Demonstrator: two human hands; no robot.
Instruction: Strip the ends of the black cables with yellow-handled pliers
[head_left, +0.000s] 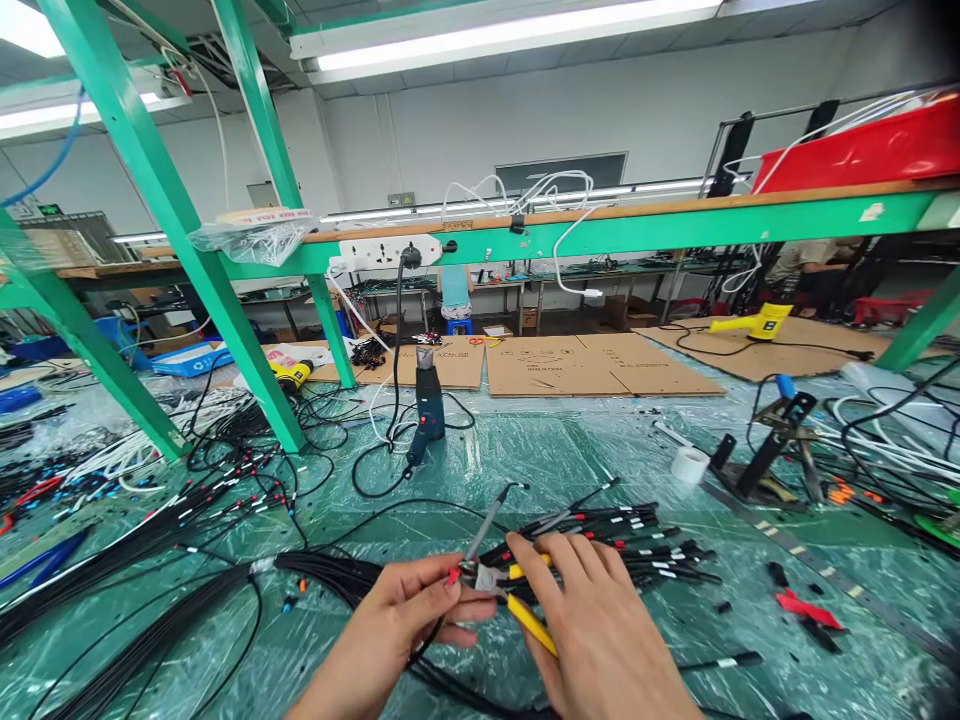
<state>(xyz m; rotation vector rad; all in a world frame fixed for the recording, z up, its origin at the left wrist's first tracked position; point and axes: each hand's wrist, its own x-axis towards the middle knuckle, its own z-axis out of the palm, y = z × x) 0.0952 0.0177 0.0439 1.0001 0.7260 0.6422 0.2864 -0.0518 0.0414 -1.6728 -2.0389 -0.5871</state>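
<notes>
My left hand pinches a black cable near its end. A grey sleeved piece rises from between the fingers, with a bit of red at the fingertips. My right hand is closed around yellow-handled pliers, whose metal jaws are at the cable by my left fingertips. Whether the jaws touch the cable I cannot tell. Just behind both hands lies a fan of black cable ends with white and red marks. A tied bundle of black cables runs off to the left.
A dark heat gun stands upright ahead, its cord looped beside it. To the right are a white tape roll, a black metal fixture and a red strip. Green posts and a shelf beam with a power strip cross above the bench.
</notes>
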